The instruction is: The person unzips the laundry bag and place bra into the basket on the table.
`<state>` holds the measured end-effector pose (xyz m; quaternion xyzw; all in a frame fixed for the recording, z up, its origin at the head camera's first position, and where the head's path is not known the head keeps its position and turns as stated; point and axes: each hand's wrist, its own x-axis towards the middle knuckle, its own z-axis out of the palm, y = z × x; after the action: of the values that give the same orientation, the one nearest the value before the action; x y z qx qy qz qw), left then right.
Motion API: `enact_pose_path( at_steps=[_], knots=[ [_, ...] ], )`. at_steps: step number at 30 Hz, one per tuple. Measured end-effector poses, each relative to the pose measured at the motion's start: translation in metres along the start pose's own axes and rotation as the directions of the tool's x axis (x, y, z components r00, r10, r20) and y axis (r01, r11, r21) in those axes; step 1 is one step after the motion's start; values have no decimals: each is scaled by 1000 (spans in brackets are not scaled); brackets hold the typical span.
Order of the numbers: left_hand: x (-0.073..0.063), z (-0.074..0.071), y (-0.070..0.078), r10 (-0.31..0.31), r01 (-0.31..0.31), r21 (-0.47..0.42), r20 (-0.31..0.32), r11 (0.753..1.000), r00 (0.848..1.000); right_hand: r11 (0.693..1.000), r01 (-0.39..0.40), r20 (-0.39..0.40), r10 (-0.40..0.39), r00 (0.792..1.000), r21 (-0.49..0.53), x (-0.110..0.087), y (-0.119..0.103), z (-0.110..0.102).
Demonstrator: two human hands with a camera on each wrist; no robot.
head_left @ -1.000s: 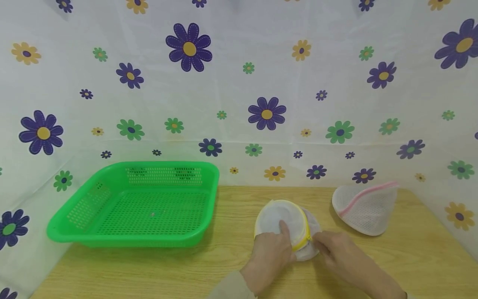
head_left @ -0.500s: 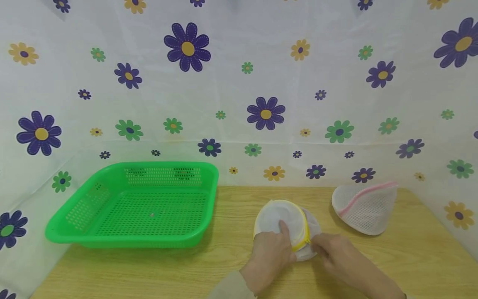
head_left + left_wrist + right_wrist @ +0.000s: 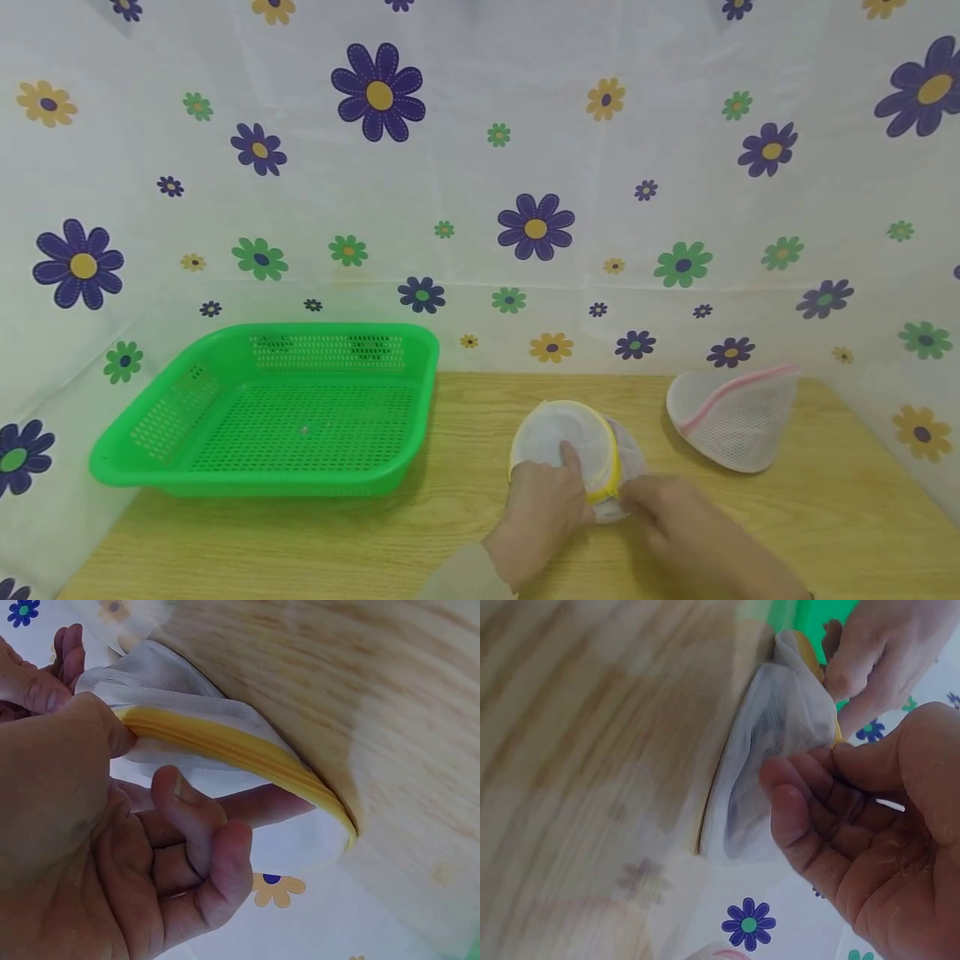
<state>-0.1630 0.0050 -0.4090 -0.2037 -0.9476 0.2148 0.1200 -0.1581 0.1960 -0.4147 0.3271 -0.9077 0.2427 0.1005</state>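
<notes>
A white mesh laundry bag [image 3: 564, 427] with a yellow zipper band lies on the table in the head view. My left hand [image 3: 542, 504] grips its near side, thumb on the pale round top and fingers below; the left wrist view shows the thumb at the yellow band [image 3: 225, 750]. With thumb and index finger, my right hand [image 3: 678, 517] pinches at the zipper's near right edge, where the small pull is mostly hidden by the fingertips. Sheer mesh [image 3: 757, 742] bulges out beyond the band in the right wrist view.
A green perforated plastic basket [image 3: 262, 479] stands to the left on the wooden table [image 3: 480, 417]. Back right lies another white mesh bag [image 3: 738, 425] with a pink edge. A flower-patterned white sheet [image 3: 465, 183] hangs behind the table.
My right hand has moved slightly left and nearer along the yellow zipper, the pull moving with it. My left hand and the bag stay in place.
</notes>
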Motion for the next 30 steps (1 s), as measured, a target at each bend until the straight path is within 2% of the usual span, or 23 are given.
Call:
enact_pose_path(
  at_steps=[4, 8, 10, 12, 15, 19, 26, 28, 30],
  knots=[
    [0, 1, -1, -1, 1, 6, -2, 1000, 1000, 999, -50, 69, 50, 996, -2, 1, -5, -2],
    [0, 6, -7, -28, 21, -53, -125, 998, 992, 999, -44, 68, 46, 997, -21, 2, -3, -1],
    [0, 9, -12, -21, 3, -103, -177, 995, 984, 998, -51, 73, 53, 996, -28, 1, 0, -1],
    [-1, 11, -17, 2, -32, -145, -198, 989, 980, 998, -50, 64, 53, 997, -42, 0, 4, -1],
    [-4, 12, -26, 55, -92, -223, -167, 970, 984, 996, -56, 45, 60, 997, -73, 0, 10, -3],
    [-6, 13, -33, 95, -134, -282, -148, 950, 984, 994, -63, 36, 66, 997, -88, 1, 16, -5],
    [0, 15, -43, 182, -186, -256, -40, 949, 983, 995, -84, 38, 86, 996, -51, 4, 21, -7],
    [2, 18, -43, 195, -198, -265, -37, 944, 980, 995, -86, 37, 88, 995, -50, 5, 22, -8],
    [3, 21, -42, 196, -206, -265, -63, 942, 979, 995, -90, 40, 92, 995, -45, 7, 23, -9]
  ],
)
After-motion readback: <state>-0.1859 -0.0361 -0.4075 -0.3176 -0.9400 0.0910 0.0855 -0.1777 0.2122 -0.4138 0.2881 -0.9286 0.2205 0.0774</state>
